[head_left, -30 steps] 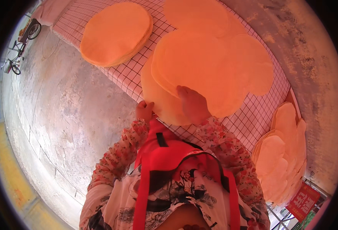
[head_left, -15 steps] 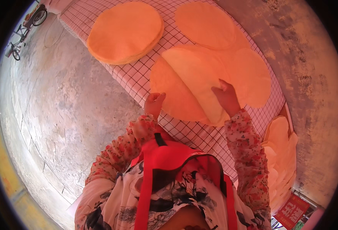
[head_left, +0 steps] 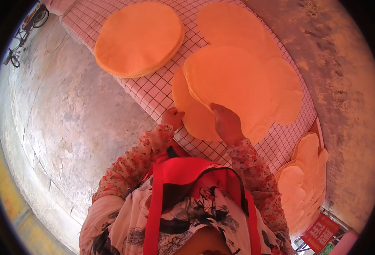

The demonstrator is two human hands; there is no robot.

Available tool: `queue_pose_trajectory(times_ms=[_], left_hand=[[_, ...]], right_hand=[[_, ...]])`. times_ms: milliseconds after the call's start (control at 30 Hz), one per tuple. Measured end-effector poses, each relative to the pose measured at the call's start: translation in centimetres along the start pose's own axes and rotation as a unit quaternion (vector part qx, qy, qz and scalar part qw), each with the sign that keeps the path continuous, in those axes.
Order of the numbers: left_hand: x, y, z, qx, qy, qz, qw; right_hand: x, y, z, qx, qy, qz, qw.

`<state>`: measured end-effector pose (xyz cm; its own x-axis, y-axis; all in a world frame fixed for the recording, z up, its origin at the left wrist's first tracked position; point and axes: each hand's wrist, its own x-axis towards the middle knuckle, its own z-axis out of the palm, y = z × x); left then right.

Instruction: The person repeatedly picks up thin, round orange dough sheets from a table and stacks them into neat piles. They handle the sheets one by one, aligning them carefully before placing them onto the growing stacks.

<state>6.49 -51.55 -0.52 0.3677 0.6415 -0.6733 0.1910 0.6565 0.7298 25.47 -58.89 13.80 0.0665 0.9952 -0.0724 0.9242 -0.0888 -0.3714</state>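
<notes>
Several thin round flatbreads (head_left: 238, 80) lie overlapping on a checked cloth in front of me. My left hand (head_left: 172, 118) is closed at the left edge of a lower flatbread (head_left: 196, 125), with its fingertips pinching the rim. At the near left edge of the upper flatbreads, my right hand (head_left: 228, 123) is closed, thumb and fingers pinching a rim. That upper layer sits a little raised and shifted right, so a strip of the lower flatbread shows between my hands. How many sheets each hand pinches cannot be made out.
A neat round stack of flatbreads (head_left: 138, 38) stands at the far left of the table (head_left: 136, 91). More flatbreads (head_left: 304, 178) are heaped at the right, near a red sign (head_left: 321, 233). Concrete floor (head_left: 81, 106) lies left; a tricycle (head_left: 26, 29) stands far off.
My right hand has moved left and nearer to me. The upper flatbread, folded back before along a diagonal, now lies spread with its curved edge farther left. My left hand stays by the lower rim.
</notes>
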Motion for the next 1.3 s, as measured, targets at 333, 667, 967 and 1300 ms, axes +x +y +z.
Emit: queue_pose_trajectory(times_ms=[333, 667, 967, 1300], left_hand=[[-5.9, 7.8, 6.1, -0.208, -0.079, -0.012, 0.975], [-0.3, 0.0, 7.7, -0.067, 0.005, -0.002, 0.998], [0.9, 0.7, 10.1, -0.041, 0.062, 0.000, 0.997], [0.1, 0.1, 10.6, 0.220, 0.120, 0.220, 0.943]], right_hand=[[-1.9, 0.8, 2.8, 0.226, 0.060, 0.115, 0.965], [-0.1, 4.8, -26.0, 0.073, 0.186, 0.080, 0.977], [-6.2, 10.5, -2.2, -0.081, 0.066, -0.004, 0.995], [-8.9, 10.3, 3.9, -0.020, 0.097, 0.017, 0.995]])
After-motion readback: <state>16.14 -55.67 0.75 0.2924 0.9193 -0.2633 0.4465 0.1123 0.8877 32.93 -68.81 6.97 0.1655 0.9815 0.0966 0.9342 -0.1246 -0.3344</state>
